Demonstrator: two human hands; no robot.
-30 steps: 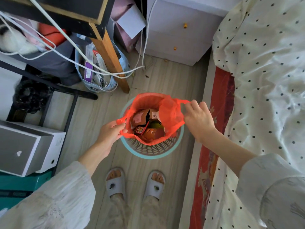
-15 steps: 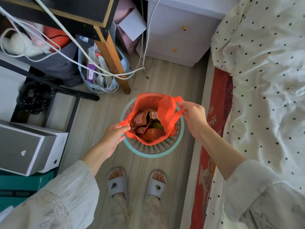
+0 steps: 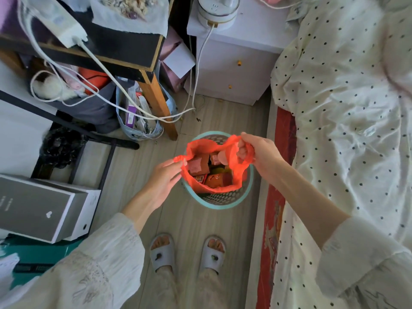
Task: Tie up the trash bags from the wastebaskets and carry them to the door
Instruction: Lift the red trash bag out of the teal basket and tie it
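The trash bag (image 3: 214, 186) hides most of the wastebasket (image 3: 219, 202) at center frame; only the rim and lower mesh show. Labels on the packets inside the bag are too small to read. The right hand's fingertips (image 3: 242, 150) sit behind bunched plastic. The bed (image 3: 345, 108) runs off the right edge, and the appliance (image 3: 217, 10) on the nightstand (image 3: 234, 63) is cut off at the top.

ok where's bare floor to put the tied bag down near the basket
Bare wood floor lies left of the wastebasket, toward the grey box. Another strip runs between basket and nightstand. It is crowded around the desk leg, with cables and bags.
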